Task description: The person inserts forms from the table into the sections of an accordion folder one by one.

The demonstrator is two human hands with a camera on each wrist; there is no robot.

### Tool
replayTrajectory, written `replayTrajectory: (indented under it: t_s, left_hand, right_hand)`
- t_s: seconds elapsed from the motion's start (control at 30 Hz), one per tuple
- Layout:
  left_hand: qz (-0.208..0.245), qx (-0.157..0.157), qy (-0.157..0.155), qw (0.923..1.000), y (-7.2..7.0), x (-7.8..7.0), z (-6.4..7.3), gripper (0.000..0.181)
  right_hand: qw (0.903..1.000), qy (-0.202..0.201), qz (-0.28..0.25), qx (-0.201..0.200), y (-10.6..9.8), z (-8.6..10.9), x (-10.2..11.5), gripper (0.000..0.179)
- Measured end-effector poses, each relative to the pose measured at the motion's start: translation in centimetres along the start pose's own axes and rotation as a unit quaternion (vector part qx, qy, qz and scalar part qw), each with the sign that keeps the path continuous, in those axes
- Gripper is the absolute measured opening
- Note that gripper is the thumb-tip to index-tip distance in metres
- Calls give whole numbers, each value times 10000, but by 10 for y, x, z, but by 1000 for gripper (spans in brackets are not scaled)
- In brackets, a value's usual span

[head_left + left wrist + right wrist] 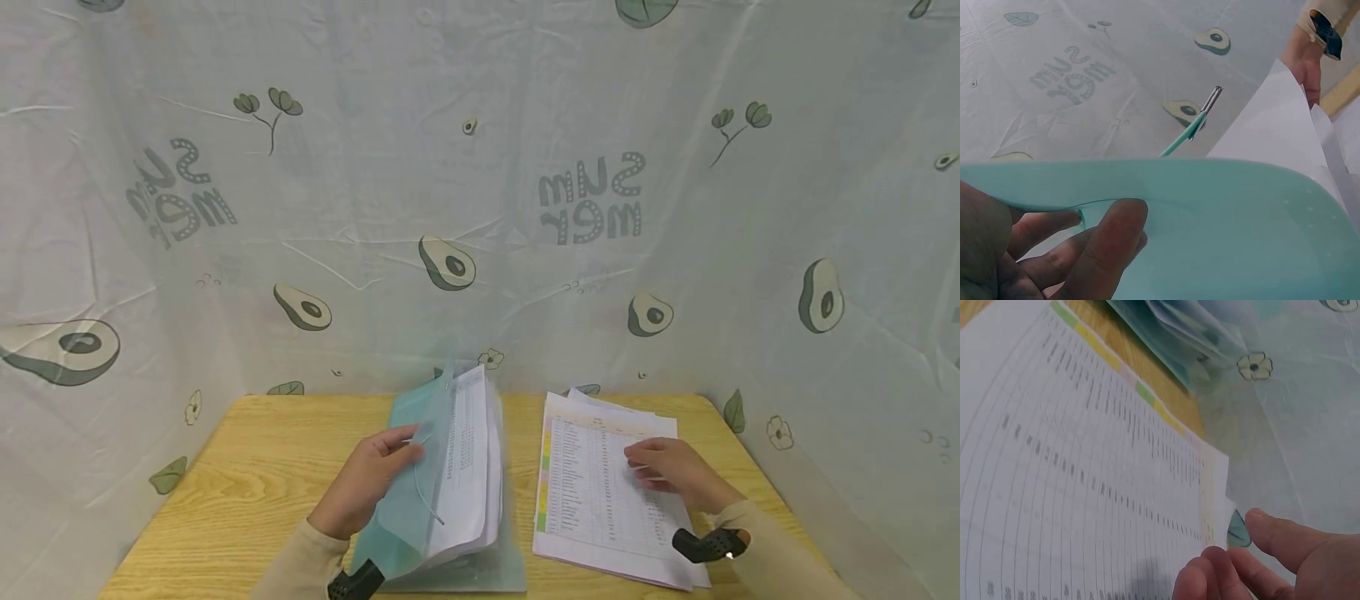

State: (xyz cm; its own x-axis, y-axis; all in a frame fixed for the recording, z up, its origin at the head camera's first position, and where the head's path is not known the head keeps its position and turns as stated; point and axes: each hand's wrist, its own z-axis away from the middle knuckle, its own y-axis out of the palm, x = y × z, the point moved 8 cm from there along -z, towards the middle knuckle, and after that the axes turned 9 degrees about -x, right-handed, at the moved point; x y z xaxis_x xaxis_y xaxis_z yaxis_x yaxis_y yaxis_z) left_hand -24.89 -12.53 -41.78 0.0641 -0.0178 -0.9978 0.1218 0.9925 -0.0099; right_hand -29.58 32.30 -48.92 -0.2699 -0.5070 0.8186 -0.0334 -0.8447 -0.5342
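A translucent teal plastic folder (pixel 408 500) stands partly open on the table, with white printed sheets (pixel 468 450) inside. My left hand (pixel 375 479) holds its raised front cover (pixel 1241 219) by the edge, thumb and fingers about the plastic. A thin cord (pixel 1182 134) with a metal tip hangs at the folder. To the right lies a stack of printed papers (pixel 585 475), the top one a table with coloured marks along its left side. Over that stack my right hand (pixel 678 471) hovers with loosely bent fingers and nothing between thumb and fingers (pixel 1213 575).
A wood-grain table (pixel 285 475) carries the folder and the stack, with a strip of bare wood between them. Behind and at the sides hangs a pale curtain (pixel 480 183) printed with avocados and leaves. Each wrist wears a black strap device (pixel 708 546).
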Motion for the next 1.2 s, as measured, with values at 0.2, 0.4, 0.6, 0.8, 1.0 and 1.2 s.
replayTrajectory:
  t_s: [0.2,0.4,0.6,0.8,1.0,1.2]
  left_hand:
    - [23,32,4,10000,2,-1,0,48]
    - [43,53,19,10000,2,0,1,48]
    - [27,81,15,10000,2,1,1,50]
    - [22,59,14,10000,2,1,1,49]
    - [0,-13,-5,10000,1,2,-1,48]
    - [-4,7,8,10000,1,1,-1,48]
  right_hand:
    - [9993,-31,345,-167,-20,-2,-11,46]
    - [9964,24,768,-345,-33,-6,-25,42]
    - [9935,289,952,-550,-38,-12,-49,36]
    - [9928,464,953,-556,-34,-17,-59,28]
    - [9886,576,1238,-630,-29,-17,-55,33]
    - [9848,145,1588,-691,-27,-12,-44,42]
